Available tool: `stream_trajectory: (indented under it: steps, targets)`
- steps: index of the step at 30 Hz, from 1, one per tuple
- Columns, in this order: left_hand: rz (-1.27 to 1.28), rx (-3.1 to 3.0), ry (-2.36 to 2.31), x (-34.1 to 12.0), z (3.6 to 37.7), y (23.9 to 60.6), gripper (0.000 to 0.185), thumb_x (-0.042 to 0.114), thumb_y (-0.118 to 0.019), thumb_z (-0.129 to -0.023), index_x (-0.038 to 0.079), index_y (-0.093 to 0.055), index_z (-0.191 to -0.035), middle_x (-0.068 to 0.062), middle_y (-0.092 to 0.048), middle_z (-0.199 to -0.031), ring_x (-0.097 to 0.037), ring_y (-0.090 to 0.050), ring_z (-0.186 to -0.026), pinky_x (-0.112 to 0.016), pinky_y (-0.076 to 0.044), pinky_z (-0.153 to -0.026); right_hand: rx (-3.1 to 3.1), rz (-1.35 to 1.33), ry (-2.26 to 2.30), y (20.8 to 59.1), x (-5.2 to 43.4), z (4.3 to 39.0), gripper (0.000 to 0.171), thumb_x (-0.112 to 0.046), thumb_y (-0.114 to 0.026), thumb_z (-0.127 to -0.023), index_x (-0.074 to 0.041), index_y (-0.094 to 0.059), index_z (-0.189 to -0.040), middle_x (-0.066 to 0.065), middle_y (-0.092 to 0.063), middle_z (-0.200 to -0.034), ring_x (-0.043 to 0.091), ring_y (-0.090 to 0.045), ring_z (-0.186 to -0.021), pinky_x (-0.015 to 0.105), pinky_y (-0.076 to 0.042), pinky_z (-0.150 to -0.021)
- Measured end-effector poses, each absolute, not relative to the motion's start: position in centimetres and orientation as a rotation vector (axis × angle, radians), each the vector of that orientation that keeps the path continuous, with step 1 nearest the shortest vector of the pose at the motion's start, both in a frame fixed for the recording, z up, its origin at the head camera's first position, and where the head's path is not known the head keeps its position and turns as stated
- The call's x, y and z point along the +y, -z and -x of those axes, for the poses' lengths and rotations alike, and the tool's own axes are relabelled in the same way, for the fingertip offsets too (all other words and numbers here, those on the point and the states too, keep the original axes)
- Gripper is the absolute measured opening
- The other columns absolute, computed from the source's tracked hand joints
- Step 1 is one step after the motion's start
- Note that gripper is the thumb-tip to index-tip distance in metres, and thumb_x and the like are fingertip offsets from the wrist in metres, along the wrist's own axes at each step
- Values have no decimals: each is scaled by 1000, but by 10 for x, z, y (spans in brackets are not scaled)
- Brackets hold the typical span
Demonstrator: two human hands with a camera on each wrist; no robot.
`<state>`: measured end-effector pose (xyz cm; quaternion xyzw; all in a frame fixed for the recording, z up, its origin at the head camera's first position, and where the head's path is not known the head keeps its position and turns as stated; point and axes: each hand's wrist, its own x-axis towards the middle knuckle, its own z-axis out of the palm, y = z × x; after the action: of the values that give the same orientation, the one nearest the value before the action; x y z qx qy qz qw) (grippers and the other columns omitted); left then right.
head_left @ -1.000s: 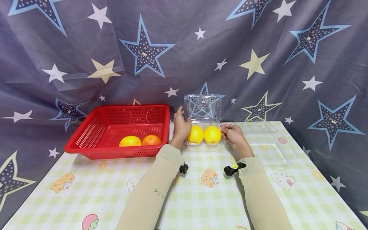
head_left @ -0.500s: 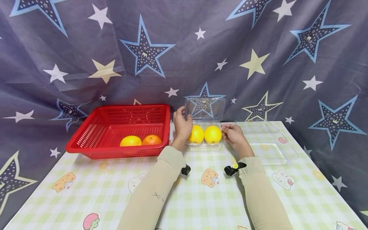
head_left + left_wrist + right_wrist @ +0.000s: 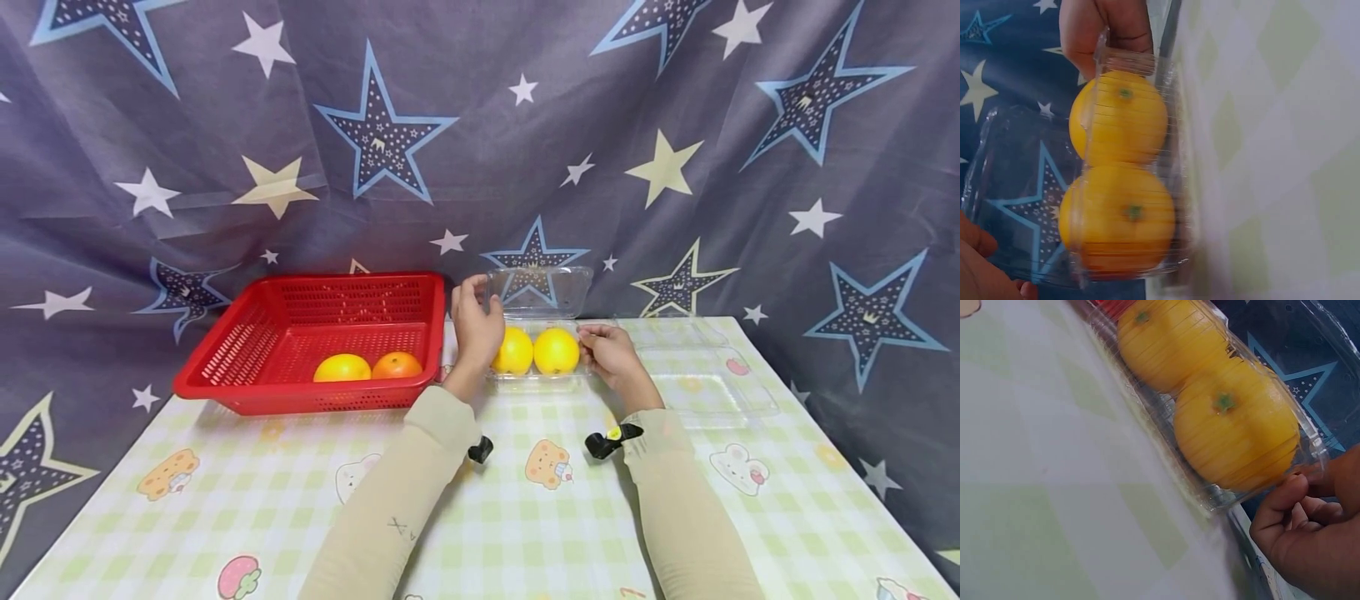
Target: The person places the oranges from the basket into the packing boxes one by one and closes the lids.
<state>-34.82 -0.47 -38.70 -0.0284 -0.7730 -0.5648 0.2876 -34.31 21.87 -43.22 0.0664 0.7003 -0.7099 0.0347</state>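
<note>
A clear plastic clamshell box [image 3: 534,378] stands at the back of the table, its hinged lid [image 3: 573,287] raised behind it. Two oranges [image 3: 556,351] sit side by side in the base; their green stem ends show through the ribbed wall in both wrist views. My left hand [image 3: 477,330] is at the lid's left edge, fingers up along it and the thumb held apart. With thumb and fingertips, my right hand [image 3: 611,353] pinches the right end of the box's rim, as the right wrist view shows close up.
Left of the box stands a red perforated basket [image 3: 225,387] holding a yellow-orange fruit [image 3: 342,367] and a redder one [image 3: 397,365]. More clear plastic containers [image 3: 712,400] lie at the right. A star-patterned cloth [image 3: 420,83] hangs behind the table.
The lid has tilted forward and its top edge has come lower. My left hand has shifted slightly right along with it. The right hand keeps its grip on the rim.
</note>
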Motion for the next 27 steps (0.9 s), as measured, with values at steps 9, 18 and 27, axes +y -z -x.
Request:
stream_trajectory:
  steps: [9,18,27]
  targets:
    - [143,-2068,1472,-11,335,372,30,3,-63,-97,3,-62,-127,-16,-58,-122,-29,-58,-109,-35,-50,-100,2162,-222,2175,431,218,342,33,-14,-48,-109,4,-52,-137,9,-53,-97,12,-46,-65,21,-39,-53]
    - [173,-2106,1424,-16,327,365,22,7,-64,-97,2,-66,-118,-15,-60,-115,-29,-59,-103,-36,-51,-95,2234,-232,2148,430,216,343,29,-12,-49,-108,7,-54,-131,8,-54,-92,13,-46,-63,22,-40,-53]
    - [262,-2186,1338,-26,320,363,15,8,-64,-97,1,-69,-109,-15,-61,-107,-30,-58,-100,-38,-49,-93,2698,-203,1732,415,218,340,28,-19,-56,-104,2,-61,-123,15,-58,-101,23,-56,-77,31,-49,-65]
